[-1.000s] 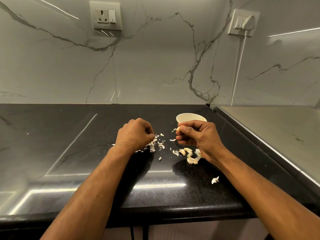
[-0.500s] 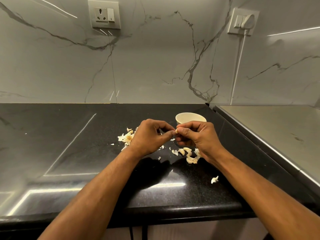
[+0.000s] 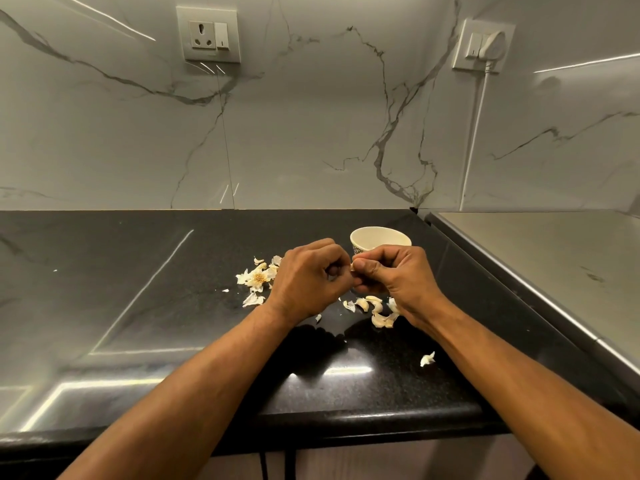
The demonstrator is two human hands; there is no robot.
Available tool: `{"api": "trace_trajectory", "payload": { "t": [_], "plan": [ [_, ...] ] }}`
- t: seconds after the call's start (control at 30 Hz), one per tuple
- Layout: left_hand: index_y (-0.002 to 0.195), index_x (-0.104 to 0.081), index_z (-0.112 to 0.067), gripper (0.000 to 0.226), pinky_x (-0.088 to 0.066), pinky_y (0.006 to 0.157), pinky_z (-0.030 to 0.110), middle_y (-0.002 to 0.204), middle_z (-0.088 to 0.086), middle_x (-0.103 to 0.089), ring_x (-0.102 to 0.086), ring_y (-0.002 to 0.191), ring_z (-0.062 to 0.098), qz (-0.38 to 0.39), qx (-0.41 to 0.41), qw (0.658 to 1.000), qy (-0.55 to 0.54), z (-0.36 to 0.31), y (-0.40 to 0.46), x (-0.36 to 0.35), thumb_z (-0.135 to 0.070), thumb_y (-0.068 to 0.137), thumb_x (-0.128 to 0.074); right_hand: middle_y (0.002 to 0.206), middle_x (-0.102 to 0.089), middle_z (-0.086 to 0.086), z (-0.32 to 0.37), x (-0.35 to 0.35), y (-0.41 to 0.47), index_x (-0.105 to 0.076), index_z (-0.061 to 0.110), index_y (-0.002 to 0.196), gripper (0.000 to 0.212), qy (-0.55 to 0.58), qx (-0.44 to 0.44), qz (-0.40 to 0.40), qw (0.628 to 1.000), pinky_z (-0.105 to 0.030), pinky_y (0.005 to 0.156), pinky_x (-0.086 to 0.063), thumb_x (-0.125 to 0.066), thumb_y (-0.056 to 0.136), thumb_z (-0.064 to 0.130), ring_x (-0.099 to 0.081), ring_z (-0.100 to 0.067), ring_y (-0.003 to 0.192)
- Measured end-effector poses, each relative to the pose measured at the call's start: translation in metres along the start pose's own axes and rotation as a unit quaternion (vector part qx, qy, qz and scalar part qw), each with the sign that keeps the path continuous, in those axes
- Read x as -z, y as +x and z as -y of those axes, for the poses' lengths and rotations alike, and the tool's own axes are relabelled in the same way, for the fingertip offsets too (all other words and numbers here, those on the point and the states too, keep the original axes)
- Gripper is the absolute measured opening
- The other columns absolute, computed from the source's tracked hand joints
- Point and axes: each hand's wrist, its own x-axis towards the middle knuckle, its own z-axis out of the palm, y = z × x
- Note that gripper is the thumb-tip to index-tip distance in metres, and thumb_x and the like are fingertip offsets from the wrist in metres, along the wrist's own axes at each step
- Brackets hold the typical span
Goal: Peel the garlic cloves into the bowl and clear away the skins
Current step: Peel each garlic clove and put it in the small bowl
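My right hand (image 3: 398,282) pinches a garlic clove (image 3: 353,267) between thumb and fingers, just in front of a small cream bowl (image 3: 381,237). My left hand (image 3: 308,282) meets it from the left, fingertips closed on the same clove. A pile of papery garlic skins (image 3: 258,277) lies on the black counter to the left of my left hand. Several unpeeled cloves (image 3: 375,310) lie below my right hand. The bowl's inside is hidden from this angle.
One loose skin scrap (image 3: 427,359) lies near the counter's front right. A steel surface (image 3: 554,271) adjoins the black counter (image 3: 138,289) on the right. Marble wall behind carries a socket (image 3: 207,34) and a plugged-in white cable (image 3: 474,140).
My left hand left the skin pile and moved right to join my right hand on the clove. The skin pile is now uncovered. My right hand stayed in place.
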Motion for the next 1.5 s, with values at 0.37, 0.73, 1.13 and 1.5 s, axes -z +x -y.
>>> {"api": "trace_trajectory", "payload": {
  "t": [0.37,0.73,1.13,1.5],
  "plan": [
    [0.076,-0.071,-0.014,0.009,-0.041,0.055,0.018,0.068,-0.013,-0.060,-0.052,0.057,0.004,-0.034,0.085,0.993,-0.071,0.007,0.001,0.003,-0.020,0.081,-0.066,0.070,-0.070,-0.016,0.005,0.000,0.000,-0.071,-0.003,0.088,0.018,0.053,0.003,0.010,0.999,-0.032,0.060,-0.060,-0.070,0.075,0.009,-0.068,-0.023,0.061],
    [0.087,-0.073,-0.018,0.003,-0.048,0.058,0.017,0.073,-0.010,-0.068,-0.056,0.058,-0.003,0.037,0.169,0.974,-0.145,-0.001,0.002,0.004,-0.019,0.085,-0.074,0.077,-0.073,-0.018,0.003,-0.001,0.000,-0.072,0.001,0.086,0.007,0.032,0.016,-0.005,0.999,-0.031,0.065,-0.060,-0.072,0.079,0.001,-0.073,-0.025,0.071],
    [0.079,-0.072,-0.015,0.011,-0.045,0.046,0.016,0.059,-0.009,-0.065,-0.052,0.045,0.000,0.004,0.242,0.946,-0.214,-0.014,0.004,0.004,-0.005,0.084,-0.070,0.078,-0.074,-0.016,0.002,-0.003,-0.001,-0.072,0.000,0.083,0.008,0.014,0.023,-0.004,1.000,-0.034,0.068,-0.061,-0.071,0.079,-0.006,-0.073,-0.026,0.074],
    [0.080,-0.065,-0.005,0.011,-0.037,0.038,0.017,0.053,-0.006,-0.061,-0.044,0.038,0.006,0.007,0.322,0.882,-0.344,-0.021,0.007,0.010,0.000,0.089,-0.061,0.078,-0.073,-0.014,0.008,-0.001,0.000,-0.069,0.003,0.090,0.016,0.126,-0.037,0.040,0.991,-0.028,0.061,-0.060,-0.067,0.075,0.002,-0.072,-0.021,0.068]
  ]
}}
